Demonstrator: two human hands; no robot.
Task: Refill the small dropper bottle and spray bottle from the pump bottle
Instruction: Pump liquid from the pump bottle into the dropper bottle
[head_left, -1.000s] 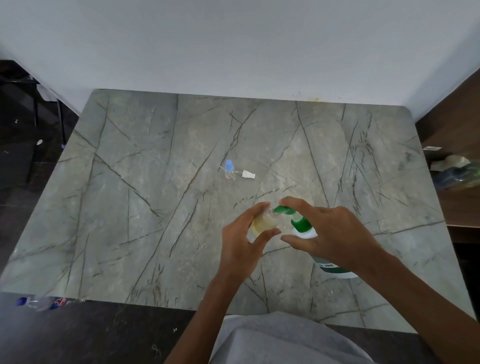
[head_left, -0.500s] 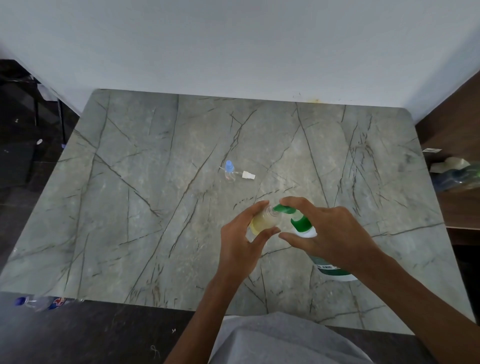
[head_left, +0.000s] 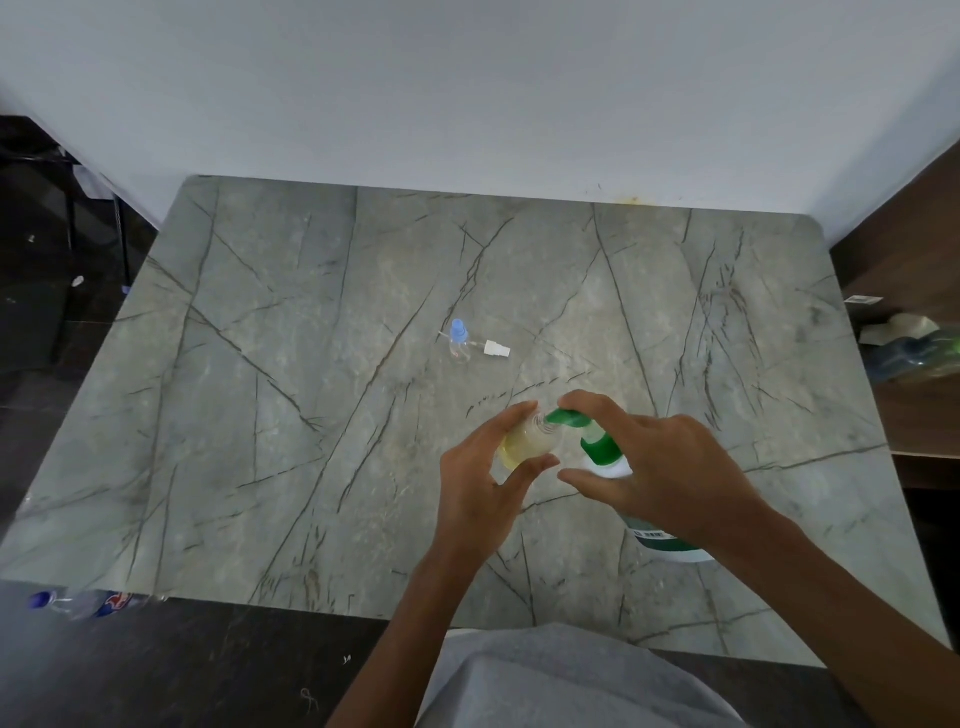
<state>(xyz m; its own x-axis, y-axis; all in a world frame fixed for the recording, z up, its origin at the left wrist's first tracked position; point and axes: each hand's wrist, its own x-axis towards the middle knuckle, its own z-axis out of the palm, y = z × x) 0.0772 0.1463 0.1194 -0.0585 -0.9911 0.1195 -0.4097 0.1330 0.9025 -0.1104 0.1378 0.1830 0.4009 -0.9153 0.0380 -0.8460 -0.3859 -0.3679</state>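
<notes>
My left hand (head_left: 480, 488) grips a small clear bottle (head_left: 527, 442) with yellowish liquid, holding its open neck right under the green spout of the pump bottle (head_left: 602, 451). My right hand (head_left: 660, 467) lies over the green pump head with the index finger on top and the thumb beside the collar; the white body with its green label shows below my wrist. Farther back on the table stands a tiny clear dropper bottle with a blue cap (head_left: 458, 340), and a white spray nozzle with its tube (head_left: 496, 349) lies beside it.
The grey veined marble table (head_left: 260, 415) ends at a white wall behind. A wooden shelf to the right holds a plastic bottle (head_left: 919, 356). Another bottle (head_left: 83, 605) lies on the dark floor at the front left. My grey-clothed knee shows at the bottom.
Almost nothing differs: both hands keep their hold, and the small bottle stays under the spout. The right hand has shifted only slightly on the pump head.
</notes>
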